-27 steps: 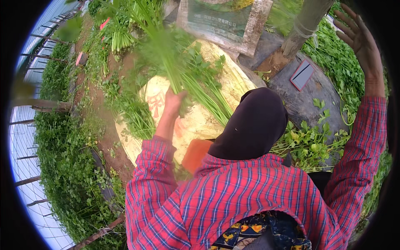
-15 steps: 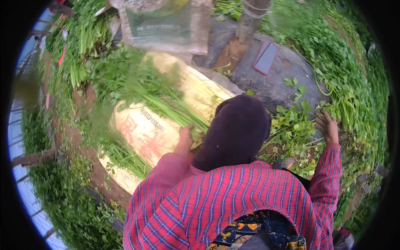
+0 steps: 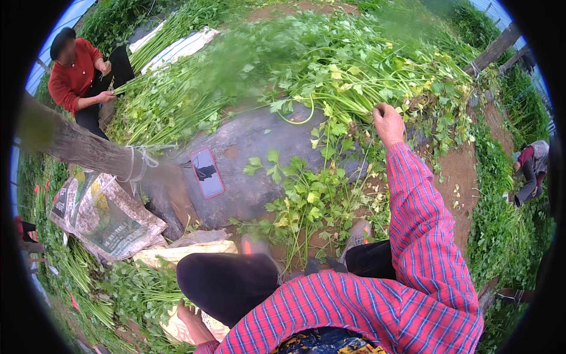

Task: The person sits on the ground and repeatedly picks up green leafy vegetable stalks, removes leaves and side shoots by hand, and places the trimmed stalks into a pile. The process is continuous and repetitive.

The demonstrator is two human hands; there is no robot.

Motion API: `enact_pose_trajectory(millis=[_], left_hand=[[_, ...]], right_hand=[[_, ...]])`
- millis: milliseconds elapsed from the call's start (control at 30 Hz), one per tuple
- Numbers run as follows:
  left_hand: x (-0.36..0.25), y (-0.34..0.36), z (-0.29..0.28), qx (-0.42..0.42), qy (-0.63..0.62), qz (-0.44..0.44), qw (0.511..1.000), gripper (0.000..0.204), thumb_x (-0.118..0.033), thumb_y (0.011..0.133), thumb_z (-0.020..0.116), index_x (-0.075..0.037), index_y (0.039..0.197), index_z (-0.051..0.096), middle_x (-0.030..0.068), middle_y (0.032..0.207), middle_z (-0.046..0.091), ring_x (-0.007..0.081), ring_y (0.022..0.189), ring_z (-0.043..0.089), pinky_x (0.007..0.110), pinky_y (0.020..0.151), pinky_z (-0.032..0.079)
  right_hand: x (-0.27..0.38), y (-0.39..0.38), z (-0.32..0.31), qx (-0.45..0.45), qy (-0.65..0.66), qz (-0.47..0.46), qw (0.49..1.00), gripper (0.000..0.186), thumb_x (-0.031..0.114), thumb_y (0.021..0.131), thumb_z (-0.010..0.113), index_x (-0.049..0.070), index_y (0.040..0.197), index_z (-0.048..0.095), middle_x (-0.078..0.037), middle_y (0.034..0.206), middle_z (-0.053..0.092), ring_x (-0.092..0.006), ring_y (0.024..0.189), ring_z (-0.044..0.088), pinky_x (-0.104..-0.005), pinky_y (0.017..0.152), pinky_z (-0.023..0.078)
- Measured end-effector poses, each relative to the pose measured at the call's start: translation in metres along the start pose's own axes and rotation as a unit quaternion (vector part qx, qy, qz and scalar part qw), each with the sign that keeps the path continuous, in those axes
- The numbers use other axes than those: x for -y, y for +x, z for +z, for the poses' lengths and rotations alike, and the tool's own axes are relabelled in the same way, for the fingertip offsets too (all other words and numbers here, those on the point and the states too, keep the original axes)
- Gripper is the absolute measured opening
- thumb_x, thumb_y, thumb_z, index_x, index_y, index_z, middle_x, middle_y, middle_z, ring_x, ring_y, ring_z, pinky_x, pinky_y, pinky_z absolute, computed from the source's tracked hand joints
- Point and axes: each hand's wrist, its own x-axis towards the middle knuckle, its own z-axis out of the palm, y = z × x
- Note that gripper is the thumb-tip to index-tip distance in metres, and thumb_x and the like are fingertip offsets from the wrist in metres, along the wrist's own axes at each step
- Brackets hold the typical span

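Out to the right, my right hand (image 3: 389, 123) is closed around the pale lower ends of some celery stalks (image 3: 352, 101) at the edge of a big leafy pile. Low on the left, my left hand (image 3: 191, 324) is open, its thumb apart from the fingers, against cut celery (image 3: 144, 289) laid on a yellow-white sack (image 3: 215, 324). Part of its fingers merges with the greens. Loose celery with yellowing leaves (image 3: 309, 203) lies on the ground between my feet and the pile.
A red-edged phone (image 3: 207, 172) lies on dark plastic sheeting (image 3: 259, 147). Beside it stands a wooden post (image 3: 88, 138) with string, above a dirty printed sack (image 3: 112, 218). A person in red (image 3: 76, 76) handles celery at far left; another person (image 3: 532, 171) crouches far right.
The view has swung to the right. My right hand has reached out to the pile and closed on celery stalks. My left hand stays by the celery on the sack.
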Motion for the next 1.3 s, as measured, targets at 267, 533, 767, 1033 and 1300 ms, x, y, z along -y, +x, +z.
enact_pose_trajectory(millis=[267, 533, 767, 1033, 1300], left_hand=[[-0.153, -0.272, 0.155, 0.417, -0.121, 0.506, 0.745, 0.027, -0.005, 0.085, 0.051, 0.000, 0.112, 0.051, 0.0096, 0.105, 0.058, 0.0177, 0.097, 0.055, 0.028, 0.081, 0.044], [-0.021, -0.395, 0.249, 0.739, 0.121, 0.040, 0.662, 0.022, -0.012, 0.083, 0.058, -0.003, 0.103, 0.054, 0.0064, 0.093, 0.059, 0.0139, 0.080, 0.058, 0.026, 0.068, 0.048], [0.023, -0.363, 0.285, 0.721, 0.172, -0.039, 0.670, 0.025, -0.017, 0.081, 0.061, -0.005, 0.101, 0.052, 0.0081, 0.091, 0.059, 0.0192, 0.078, 0.058, 0.033, 0.068, 0.049], [0.023, -0.364, 0.284, 0.731, 0.137, -0.146, 0.652, 0.026, -0.018, 0.085, 0.057, -0.002, 0.104, 0.049, 0.0110, 0.092, 0.057, 0.0212, 0.079, 0.058, 0.033, 0.065, 0.049], [0.062, -0.357, 0.267, 0.722, 0.145, -0.207, 0.644, 0.022, -0.015, 0.086, 0.055, 0.002, 0.100, 0.051, 0.0119, 0.093, 0.056, 0.0207, 0.081, 0.057, 0.036, 0.067, 0.051]], right_hand=[[0.035, 0.033, 0.026, 0.241, -0.291, -0.137, 0.916, 0.018, 0.013, 0.072, 0.055, 0.000, 0.080, 0.062, -0.019, 0.092, 0.061, -0.0334, 0.084, 0.062, -0.0409, 0.071, 0.050], [0.053, 0.063, -0.020, 0.308, -0.084, 0.045, 0.947, 0.035, 0.021, 0.067, 0.062, -0.007, 0.089, 0.061, -0.023, 0.085, 0.063, -0.0311, 0.083, 0.063, -0.0380, 0.075, 0.048], [0.061, 0.047, -0.025, 0.228, -0.125, -0.004, 0.966, 0.027, 0.017, 0.067, 0.063, -0.004, 0.085, 0.063, -0.023, 0.083, 0.063, -0.0313, 0.079, 0.063, -0.0373, 0.072, 0.049], [0.104, -0.047, -0.062, 0.239, 0.160, 0.091, 0.953, 0.022, 0.016, 0.071, 0.064, -0.002, 0.079, 0.057, -0.012, 0.064, 0.060, -0.0167, 0.054, 0.059, -0.0307, 0.053, 0.048], [0.119, -0.217, -0.051, 0.252, 0.187, 0.029, 0.949, 0.020, 0.016, 0.077, 0.063, 0.000, 0.084, 0.054, -0.006, 0.073, 0.059, -0.0102, 0.059, 0.055, -0.0240, 0.052, 0.045]])
